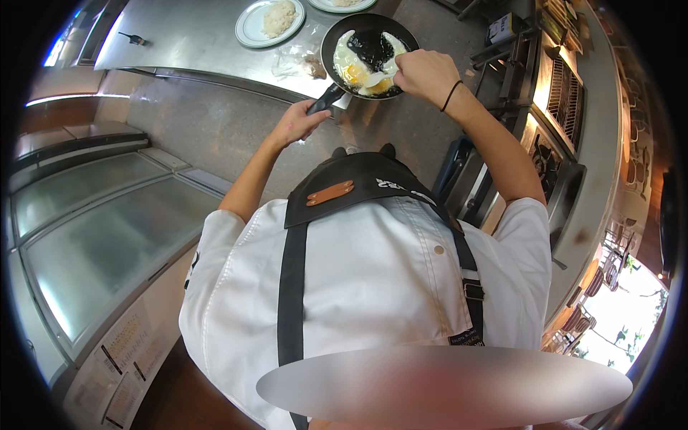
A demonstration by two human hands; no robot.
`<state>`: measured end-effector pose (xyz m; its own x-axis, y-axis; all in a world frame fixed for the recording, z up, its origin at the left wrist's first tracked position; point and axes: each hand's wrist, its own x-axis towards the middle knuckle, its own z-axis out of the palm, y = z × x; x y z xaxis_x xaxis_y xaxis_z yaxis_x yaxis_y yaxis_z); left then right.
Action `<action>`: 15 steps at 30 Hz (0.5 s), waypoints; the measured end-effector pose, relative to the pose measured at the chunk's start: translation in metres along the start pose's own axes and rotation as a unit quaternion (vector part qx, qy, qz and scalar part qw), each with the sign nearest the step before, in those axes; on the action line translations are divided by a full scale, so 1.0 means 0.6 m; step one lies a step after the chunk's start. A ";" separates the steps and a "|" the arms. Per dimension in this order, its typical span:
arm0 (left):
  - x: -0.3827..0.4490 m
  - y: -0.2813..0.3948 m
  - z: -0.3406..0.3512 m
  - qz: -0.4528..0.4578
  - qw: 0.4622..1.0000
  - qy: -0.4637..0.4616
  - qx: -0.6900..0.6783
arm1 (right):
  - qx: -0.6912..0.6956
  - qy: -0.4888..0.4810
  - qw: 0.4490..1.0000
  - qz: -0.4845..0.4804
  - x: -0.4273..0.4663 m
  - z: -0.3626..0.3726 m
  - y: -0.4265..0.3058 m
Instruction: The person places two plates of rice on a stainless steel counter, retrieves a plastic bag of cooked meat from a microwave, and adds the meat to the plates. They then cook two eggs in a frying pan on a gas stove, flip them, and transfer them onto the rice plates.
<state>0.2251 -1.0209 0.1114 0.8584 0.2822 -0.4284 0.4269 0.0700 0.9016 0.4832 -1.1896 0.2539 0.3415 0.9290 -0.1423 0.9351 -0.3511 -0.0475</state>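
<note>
My left hand [297,124] grips the black handle [326,100] of a frying pan [372,45], which is held up near the steel table's edge. Fried eggs [345,56] lie in the pan in a curved shape, with yellow yolks [355,73] at the near side and shiny fat in the dark middle. My right hand [427,74] reaches over the pan's right rim, its fingers closed around a pale utensil, apparently a spatula [375,80]. The blade touches the eggs near a yolk; its handle is hidden in my fist.
On the steel table [199,45] are a plate [244,29] of rice [279,19], a second plate [344,8] cut off by the frame, and a clear plastic bag [293,60]. A stove burner [544,161] and grill [565,102] stand right. A glass-lidded chest freezer [118,231] is left.
</note>
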 end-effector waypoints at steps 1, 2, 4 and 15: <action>-0.002 0.001 -0.001 0.001 1.000 0.000 -0.003 | -0.002 0.001 1.000 -0.001 0.000 0.002 -0.005; -0.002 0.002 0.000 0.002 1.000 0.000 -0.005 | 0.000 -0.002 1.000 -0.006 -0.001 0.003 -0.007; -0.004 0.002 0.001 0.002 1.000 -0.002 -0.006 | -0.007 0.004 1.000 -0.011 -0.004 0.004 -0.015; -0.005 -0.002 0.017 0.004 1.000 0.000 0.006 | -0.009 0.059 0.998 0.009 -0.023 0.028 -0.035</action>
<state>0.2246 -1.0314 0.1110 0.8621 0.2819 -0.4211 0.4234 0.0558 0.9042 0.4574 -1.1971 0.2405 0.3653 0.9305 -0.0261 0.9302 -0.3659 -0.0278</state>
